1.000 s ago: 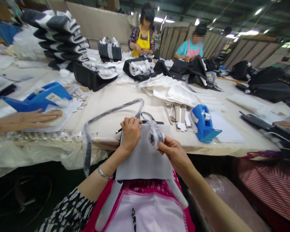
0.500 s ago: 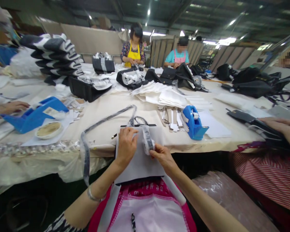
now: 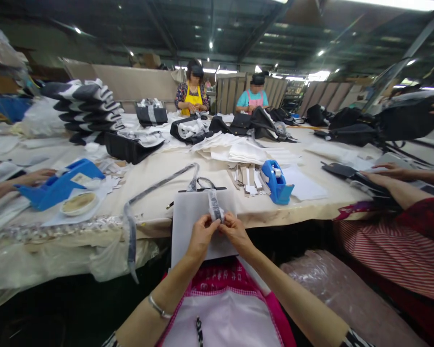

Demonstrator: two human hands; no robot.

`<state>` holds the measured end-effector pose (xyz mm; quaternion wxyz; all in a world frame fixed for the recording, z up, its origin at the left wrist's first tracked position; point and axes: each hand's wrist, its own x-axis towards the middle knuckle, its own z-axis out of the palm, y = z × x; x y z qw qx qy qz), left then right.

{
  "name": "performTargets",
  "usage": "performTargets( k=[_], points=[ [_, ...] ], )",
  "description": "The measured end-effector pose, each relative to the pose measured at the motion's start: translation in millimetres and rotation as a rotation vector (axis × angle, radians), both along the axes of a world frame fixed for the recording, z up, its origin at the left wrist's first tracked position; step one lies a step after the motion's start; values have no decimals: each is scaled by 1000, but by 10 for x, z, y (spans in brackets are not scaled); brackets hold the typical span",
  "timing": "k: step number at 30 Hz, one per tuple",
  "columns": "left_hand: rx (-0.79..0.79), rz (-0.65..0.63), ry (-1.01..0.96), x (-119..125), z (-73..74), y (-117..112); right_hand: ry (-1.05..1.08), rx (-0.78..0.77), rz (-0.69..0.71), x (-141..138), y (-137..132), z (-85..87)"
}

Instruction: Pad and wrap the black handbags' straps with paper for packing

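Observation:
A black strap end [image 3: 215, 202] wrapped in clear film lies over a white sheet [image 3: 186, 212] that covers a dark flat piece, probably a bag, at the table's front edge. My left hand [image 3: 201, 236] pinches the lower tip of this strap end from the left. From the right, my right hand [image 3: 237, 234] pinches the same tip, its fingertips close to the left ones. Beyond the sheet, a long film-wrapped strap [image 3: 159, 185] runs left over the table and hangs off its edge. Fingers partly hide what is held at the tip.
To the right stand a blue tape dispenser [image 3: 277, 183] and cardboard strips [image 3: 251, 179]. Another blue dispenser [image 3: 63, 183], under a co-worker's hand, is at left beside a round dish [image 3: 79, 203]. Black bags [image 3: 133, 147] and white sheets [image 3: 235, 147] lie farther back. Co-workers sit right and opposite.
My left hand has moved from the sheet's upper left down to the strap end, meeting my right hand there. At right, a co-worker's hand with a black bag has come into view.

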<state>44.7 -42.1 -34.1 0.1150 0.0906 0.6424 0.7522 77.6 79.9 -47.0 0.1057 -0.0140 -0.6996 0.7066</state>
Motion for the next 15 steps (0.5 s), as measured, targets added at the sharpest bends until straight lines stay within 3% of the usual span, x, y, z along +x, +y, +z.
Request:
performTargets(
  k=[5,10,12,15],
  points=[
    [22,-9,-17,-27,-47,9,-5,55,-2,211,88,14],
    [83,-13,-76,-71,-94,31,60,351,-261,688,429,-163],
    [116,-16,-96,-76,-103,33,4,348,-261,883,531,-299],
    [156,-17,-123,-73,-108,31,-72,204,-134,1151,533,-437]
  ],
)
